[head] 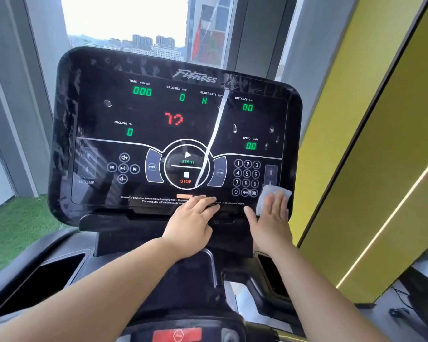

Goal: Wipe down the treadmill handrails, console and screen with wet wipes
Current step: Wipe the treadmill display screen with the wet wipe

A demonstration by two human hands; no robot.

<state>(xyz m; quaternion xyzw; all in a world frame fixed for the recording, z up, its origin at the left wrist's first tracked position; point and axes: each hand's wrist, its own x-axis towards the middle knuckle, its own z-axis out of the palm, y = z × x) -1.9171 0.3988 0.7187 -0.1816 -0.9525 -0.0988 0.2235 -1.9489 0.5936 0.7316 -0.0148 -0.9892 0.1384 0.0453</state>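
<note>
The treadmill's black console screen point(173, 129) fills the middle of the view, lit with green and red digits and printed buttons. A pale wet wipe point(272, 193) lies flat on the screen's lower right corner, beside the number keypad point(247, 177). My right hand point(273, 215) presses on the wipe with straight, spread fingers. My left hand point(195, 220) rests flat on the screen's bottom edge below the STOP button point(185, 178), holding nothing. A torn strip of protective film point(216, 134) runs down the screen.
Dark cup-holder trays sit at the lower left point(47, 280) and lower right point(272, 272) of the console base. A red emergency stop tab point(178, 334) shows at the bottom. A yellow wall panel point(381, 144) stands close on the right; a window lies behind.
</note>
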